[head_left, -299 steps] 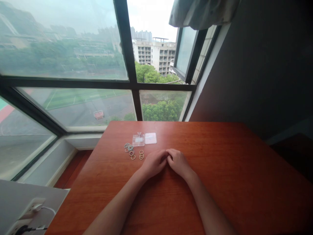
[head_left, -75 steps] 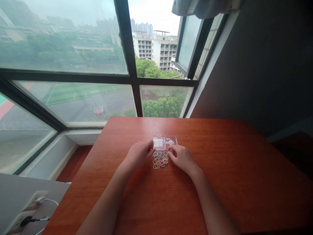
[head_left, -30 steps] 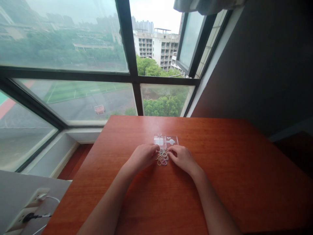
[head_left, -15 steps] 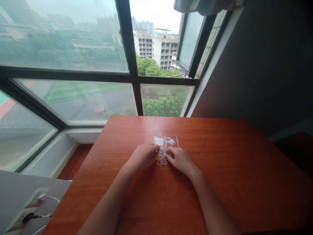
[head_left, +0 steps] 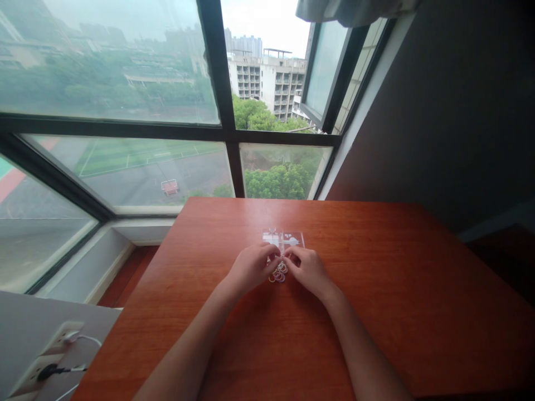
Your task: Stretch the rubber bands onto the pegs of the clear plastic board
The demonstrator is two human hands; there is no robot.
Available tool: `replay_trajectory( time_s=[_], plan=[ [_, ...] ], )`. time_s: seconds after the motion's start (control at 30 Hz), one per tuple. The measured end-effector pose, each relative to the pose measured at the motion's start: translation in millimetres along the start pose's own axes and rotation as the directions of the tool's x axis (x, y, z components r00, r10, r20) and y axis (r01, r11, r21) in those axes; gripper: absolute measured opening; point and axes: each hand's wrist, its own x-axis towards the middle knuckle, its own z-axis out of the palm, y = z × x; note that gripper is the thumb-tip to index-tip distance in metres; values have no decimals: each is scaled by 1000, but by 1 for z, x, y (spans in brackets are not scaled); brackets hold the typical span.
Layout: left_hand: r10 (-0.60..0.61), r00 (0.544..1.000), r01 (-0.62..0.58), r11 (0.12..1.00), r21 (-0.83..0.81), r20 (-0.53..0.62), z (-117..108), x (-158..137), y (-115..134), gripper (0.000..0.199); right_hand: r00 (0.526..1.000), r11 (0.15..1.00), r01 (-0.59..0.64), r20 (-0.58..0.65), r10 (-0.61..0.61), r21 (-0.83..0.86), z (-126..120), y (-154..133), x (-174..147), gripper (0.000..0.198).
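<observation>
On the table lies a small pile of pale, coloured elastic bands [head_left: 277, 276], partly covered by my fingers. My left hand [head_left: 256, 266] is closed at the left of the pile, its thumb and fingertips curled round some bands at the top. From the right, my right hand [head_left: 307, 268] pinches at the same bands, and its fingertips almost meet those of the left. Just beyond the fingers sits a small clear plastic box [head_left: 272, 235] with its lid [head_left: 295, 239] opened flat to the right. The box's near side is hidden by my hands.
The reddish-brown wooden table [head_left: 388, 289] reaches far to the right. Its far edge runs along a dark-framed window [head_left: 228, 135], with one pane swung outward. Wall sockets [head_left: 50, 365] with plugged-in cables are low at the left.
Both hands have moved closer together over the upper part of the pile. Their fingertips now nearly touch and cover more of the bands. The box has hardly moved.
</observation>
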Motion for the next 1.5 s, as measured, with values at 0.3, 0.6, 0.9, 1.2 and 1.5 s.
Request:
replay_trajectory(
  time_s=[0.3,0.6,0.9,1.2,1.5],
  plan=[
    [-47,980,19,989,-144,-192,8,6,-15,10,999,1000,14,-40,-14,-9,2,0,1,10],
    [-257,840,190,964,-185,-478,20,21,-49,13,999,993,-31,2,32,-114,4,-3,-1,11],
    [-249,848,159,962,-224,-468,27,22,-56,14,999,992,-30,28,34,-122,4,-3,0,10],
    [-226,852,126,964,-235,-472,25,19,-51,12,992,988,-38,113,55,-151,3,-7,-3,14],
    [-181,860,80,971,-224,-477,25,17,-46,12,992,995,2,127,12,-104,2,-3,-2,2]
  ],
)
